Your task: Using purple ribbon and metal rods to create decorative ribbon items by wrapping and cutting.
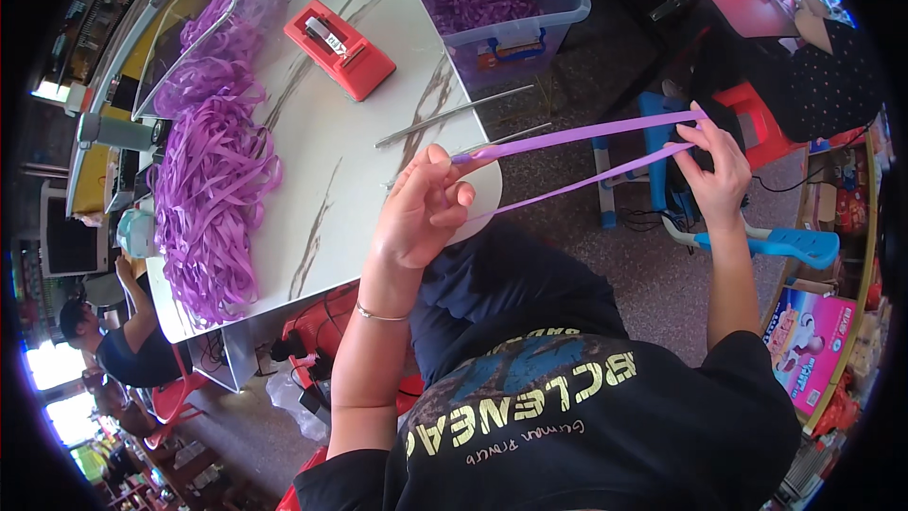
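A long purple ribbon [605,130] is stretched between my two hands, with an upper and a lower strand running apart from each other. My left hand [416,213], above the table's right edge, pinches the ribbon between thumb and fingers, where a darker purple bit shows at the fingertips. Out to the right, beyond the table, my right hand [717,175] grips the other end, both strands meeting at its fingers. Two thin metal rods [445,119] lie close to my left hand and jut over the table edge. A large heap of purple ribbons [213,218] covers the table's left side.
On the white marbled table [312,180] stands a red tape dispenser [369,78]. Behind it, a clear plastic bin [567,14] holds purple pieces. A blue-framed stool or stand [653,151] and a red stool [752,128] are at right. Other people sit at far left and upper right.
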The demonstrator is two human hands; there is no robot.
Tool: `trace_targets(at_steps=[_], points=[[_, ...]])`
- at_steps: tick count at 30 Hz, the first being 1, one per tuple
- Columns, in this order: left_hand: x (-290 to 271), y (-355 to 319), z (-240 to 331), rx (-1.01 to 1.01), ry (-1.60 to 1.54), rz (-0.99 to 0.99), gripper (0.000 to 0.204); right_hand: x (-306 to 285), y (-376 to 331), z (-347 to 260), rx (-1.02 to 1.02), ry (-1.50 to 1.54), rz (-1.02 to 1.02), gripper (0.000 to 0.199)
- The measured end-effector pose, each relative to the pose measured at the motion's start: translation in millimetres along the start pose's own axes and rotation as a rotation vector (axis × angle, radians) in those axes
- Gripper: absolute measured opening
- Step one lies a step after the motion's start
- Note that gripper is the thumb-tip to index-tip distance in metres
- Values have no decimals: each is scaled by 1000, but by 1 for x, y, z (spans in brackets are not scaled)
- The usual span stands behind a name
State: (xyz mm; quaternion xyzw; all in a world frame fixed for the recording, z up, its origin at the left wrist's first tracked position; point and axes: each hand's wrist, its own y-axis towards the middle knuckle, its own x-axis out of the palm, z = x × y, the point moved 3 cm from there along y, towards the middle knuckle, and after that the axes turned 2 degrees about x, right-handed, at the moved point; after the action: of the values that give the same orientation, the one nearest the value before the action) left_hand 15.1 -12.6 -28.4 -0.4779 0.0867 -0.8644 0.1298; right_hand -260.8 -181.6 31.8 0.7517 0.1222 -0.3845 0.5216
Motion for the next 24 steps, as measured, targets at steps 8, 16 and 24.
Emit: trace_targets(at_steps=[8,16,24], points=[[4,-2,0,25,-16,28,12,-1,0,-5,-44,13,40,55],[9,-2,1,26,25,-188,12,30,-17,-4,511,424,-569,56],[36,-2,-2,7,240,-259,10,60,28,-70,350,960,-439,39]])
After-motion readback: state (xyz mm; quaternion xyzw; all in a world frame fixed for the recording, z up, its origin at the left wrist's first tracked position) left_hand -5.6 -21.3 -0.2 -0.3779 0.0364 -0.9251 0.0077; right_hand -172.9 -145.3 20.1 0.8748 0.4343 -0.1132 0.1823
